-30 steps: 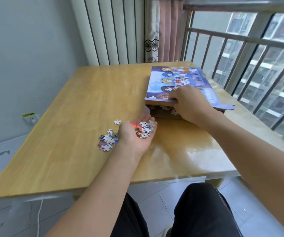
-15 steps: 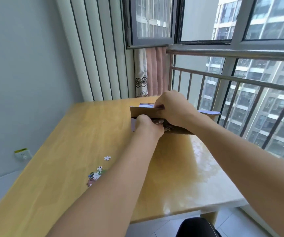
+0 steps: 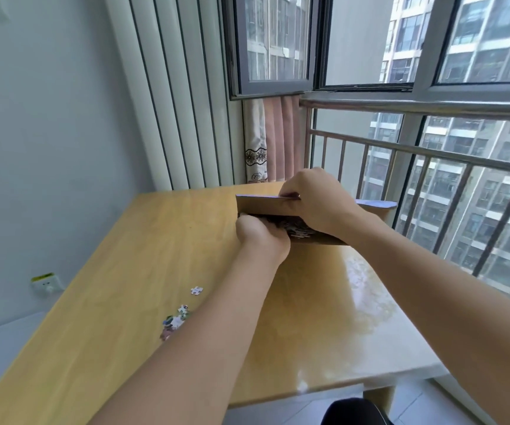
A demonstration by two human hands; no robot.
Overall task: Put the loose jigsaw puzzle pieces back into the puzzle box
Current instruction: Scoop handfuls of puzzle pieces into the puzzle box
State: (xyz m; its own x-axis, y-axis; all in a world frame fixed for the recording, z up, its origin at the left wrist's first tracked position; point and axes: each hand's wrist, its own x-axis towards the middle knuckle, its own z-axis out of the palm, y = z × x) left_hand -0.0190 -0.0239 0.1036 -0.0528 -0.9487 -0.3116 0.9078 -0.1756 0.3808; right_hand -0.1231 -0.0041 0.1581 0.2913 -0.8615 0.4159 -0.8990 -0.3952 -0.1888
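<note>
The puzzle box lies at the far right of the wooden table, its open end facing me. My right hand pinches the box's upper flap and holds it raised. My left hand is at the mouth of the box, its fingers curled inward around a handful of puzzle pieces and partly hidden inside. A small pile of loose pieces lies on the table left of my left forearm. A single white piece lies just beyond the pile.
A metal railing and windows run along the table's right side. A pink curtain hangs behind the far edge. A wall socket sits low on the left wall. My dark-clad knee shows below the table's near edge.
My left hand carried its handful from beside the pile up into the box opening. My right hand lifted the flap. The view tilted upward.
</note>
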